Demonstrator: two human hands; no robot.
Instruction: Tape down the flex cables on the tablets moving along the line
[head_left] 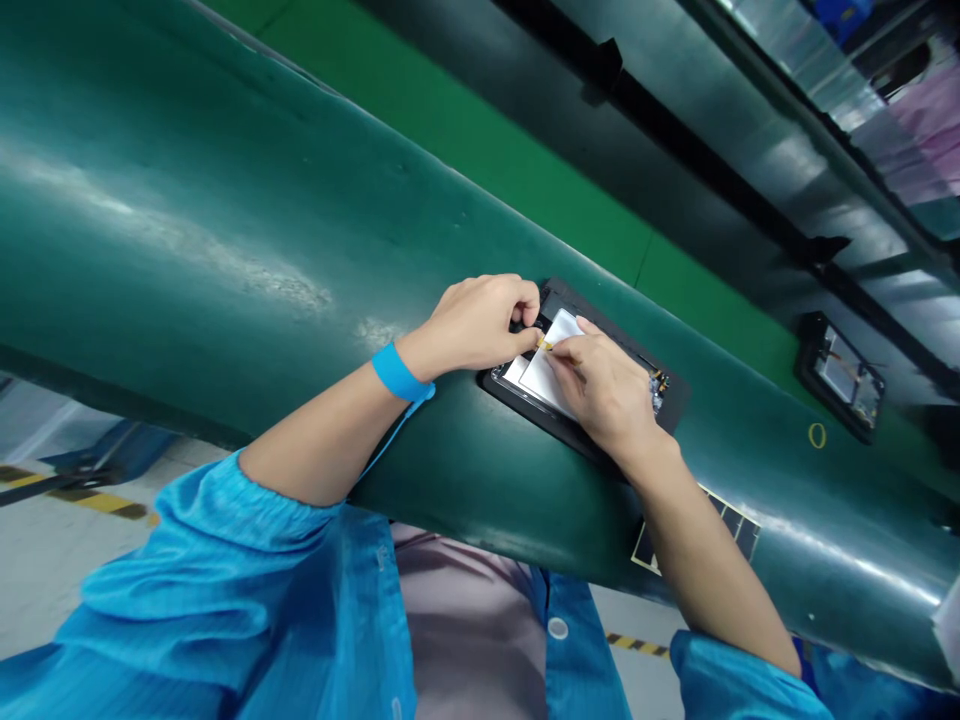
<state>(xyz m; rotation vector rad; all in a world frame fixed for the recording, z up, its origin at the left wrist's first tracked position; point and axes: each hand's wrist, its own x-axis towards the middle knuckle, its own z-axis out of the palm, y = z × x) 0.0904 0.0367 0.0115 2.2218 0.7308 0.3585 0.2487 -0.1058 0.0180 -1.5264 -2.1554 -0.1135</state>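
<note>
An opened tablet [504,384] lies in a black tray [555,433] on the green bench, with circuit parts [660,388] bared at its right end. Inside it is a flat silver-white battery [566,324], partly covered by my right hand. A small yellow piece of tape [545,343] sits at the battery's left edge, between my two hands. My left hand [487,322] is closed, fingers curled, its thumb tip against the tape. My right hand [607,390] lies over the battery, thumb and forefinger pinched at the other end of the tape.
Another opened device in a black tray [840,375] stands farther right. A yellow ring [817,435] and a black card with pale lines [739,525] are on the green bench [420,450]. A blue wristband [397,373] with a cord circles my left wrist. Metal rails run behind.
</note>
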